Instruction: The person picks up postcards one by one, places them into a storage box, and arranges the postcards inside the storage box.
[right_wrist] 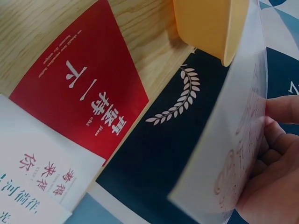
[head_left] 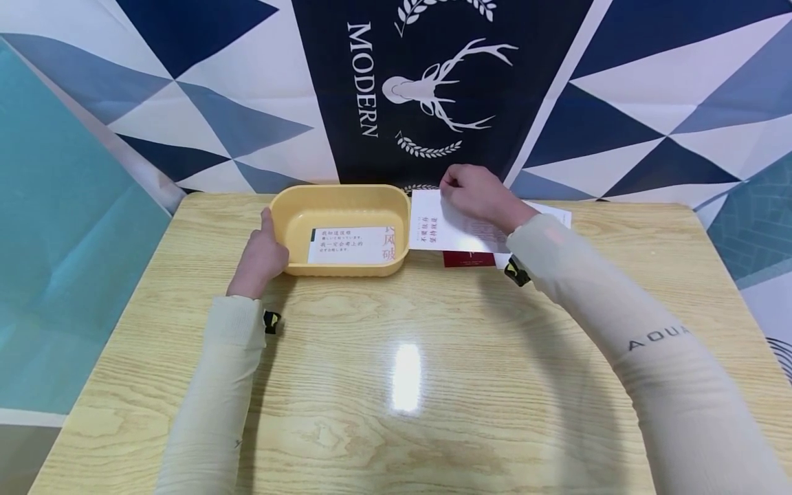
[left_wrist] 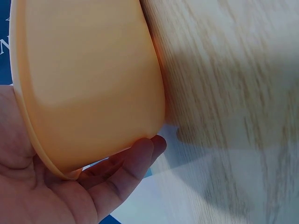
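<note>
your right hand (head_left: 478,195) pinches a white card (head_left: 432,212), held up just right of the tub (head_left: 342,271), whose left end your left hand (head_left: 260,254) grips. inside the tub lies a printed card (head_left: 348,251); below the raised one, a red card (head_left: 468,260) sits on the table (head_left: 346,320).

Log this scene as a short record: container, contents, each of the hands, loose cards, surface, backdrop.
container: yellow tub
contents: printed card, lying inside
left hand: hand grips the tub's left end
right hand: hand pinches a white sheet with print
loose cards: red card, partly overlapped by a white card
surface: wood-grain table
backdrop: geometric panels, stag head, word MODERN
</note>
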`<state>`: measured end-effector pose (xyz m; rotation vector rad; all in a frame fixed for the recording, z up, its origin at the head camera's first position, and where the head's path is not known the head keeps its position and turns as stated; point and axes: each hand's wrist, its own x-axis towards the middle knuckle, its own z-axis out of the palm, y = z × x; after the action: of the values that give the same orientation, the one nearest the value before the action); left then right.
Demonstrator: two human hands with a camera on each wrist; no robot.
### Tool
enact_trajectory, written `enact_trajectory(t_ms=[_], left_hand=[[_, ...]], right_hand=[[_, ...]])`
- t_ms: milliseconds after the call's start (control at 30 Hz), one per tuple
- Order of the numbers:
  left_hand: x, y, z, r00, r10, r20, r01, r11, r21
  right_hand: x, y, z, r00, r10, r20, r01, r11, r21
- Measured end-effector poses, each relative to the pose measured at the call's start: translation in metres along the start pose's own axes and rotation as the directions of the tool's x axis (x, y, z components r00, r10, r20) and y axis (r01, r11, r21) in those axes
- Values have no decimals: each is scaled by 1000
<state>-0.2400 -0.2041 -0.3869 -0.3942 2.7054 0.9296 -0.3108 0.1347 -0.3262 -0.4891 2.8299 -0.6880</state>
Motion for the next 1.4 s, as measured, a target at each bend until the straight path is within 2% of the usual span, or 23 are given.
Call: enact_trajectory(t_ms=[200,700,1000,1267,1400], left_hand=[[1,-1,-1,1000,-8,5,8,1000,14],[4,-2,-2,1000,-26,17,26,1000,7],[4,-4,0,1000,15,-1,-15,1000,3],[4,-3,0,1000,-3,-7,3,1000,1],[6,-4,0,1000,13,-9,-13,1000,21]], right_hand=[[7,-10,2,999,17,39,-18,1000,6],[25,-31,15,999,-34,24,34,999,0],[34,-49,23,999,-44,25,44,999,-17],[40,-63,30,995,-95,24,96,994,-45],[42,-68,33,994,-102,27,103,993,-52]])
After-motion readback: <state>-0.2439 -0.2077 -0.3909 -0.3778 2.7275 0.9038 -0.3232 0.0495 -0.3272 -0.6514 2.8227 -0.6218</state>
